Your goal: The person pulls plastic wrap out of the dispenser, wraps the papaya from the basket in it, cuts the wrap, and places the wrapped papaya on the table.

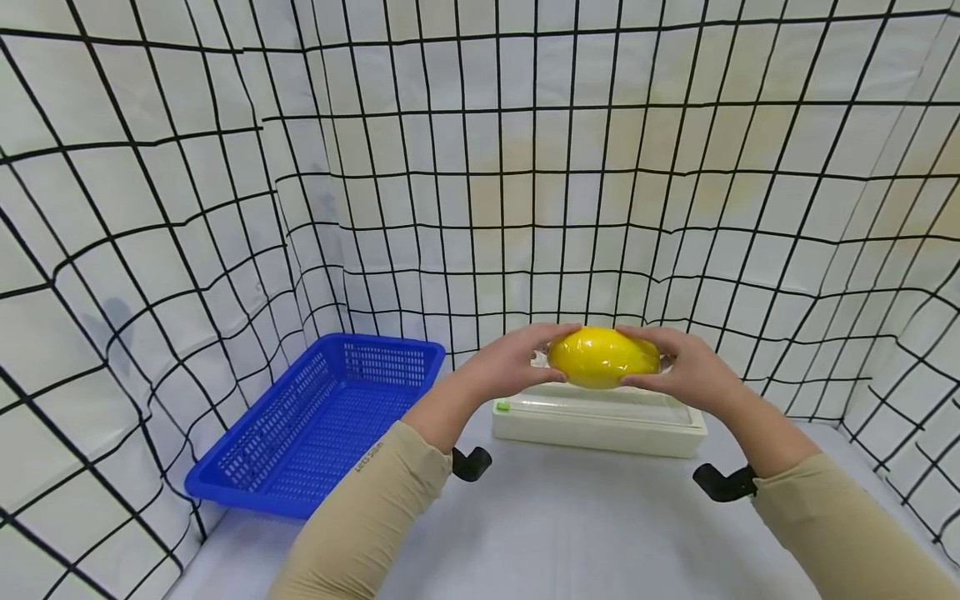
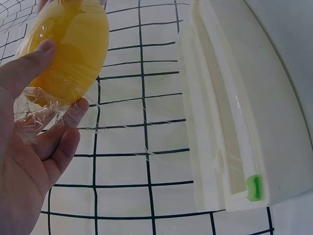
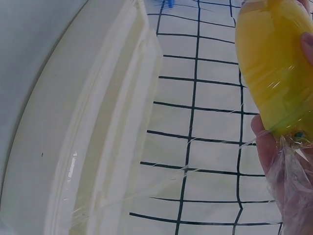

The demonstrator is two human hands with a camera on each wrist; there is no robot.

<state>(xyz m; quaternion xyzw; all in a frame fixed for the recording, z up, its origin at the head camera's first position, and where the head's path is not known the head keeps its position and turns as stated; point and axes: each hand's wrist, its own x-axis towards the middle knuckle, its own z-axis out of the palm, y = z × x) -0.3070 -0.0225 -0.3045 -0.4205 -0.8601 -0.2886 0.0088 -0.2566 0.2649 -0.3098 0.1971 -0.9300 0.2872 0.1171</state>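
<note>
Between my two hands is a yellow oval fruit (image 1: pixel 600 358) with a smooth, shiny skin, covered in clear cling film. My left hand (image 1: pixel 517 362) grips its left end between thumb and fingers. The opposite end is held by my right hand (image 1: pixel 686 371) in the same way. Crumpled film bunches under the fruit by the left fingers, as the left wrist view shows (image 2: pixel 36 110). A similar gathered tail of film (image 3: pixel 288 181) hangs by the right fingers. Just below and behind the fruit lies a long white cling film dispenser (image 1: pixel 600 437) with a green slider (image 1: pixel 502 406).
A blue perforated basket (image 1: pixel 322 425) stands on the left of the white table (image 1: pixel 585 525). Black grid netting (image 1: pixel 495 171) over white sheeting encloses the back and sides. A black wrist mount (image 1: pixel 471 464) projects from my left sleeve, another (image 1: pixel 723 483) from my right.
</note>
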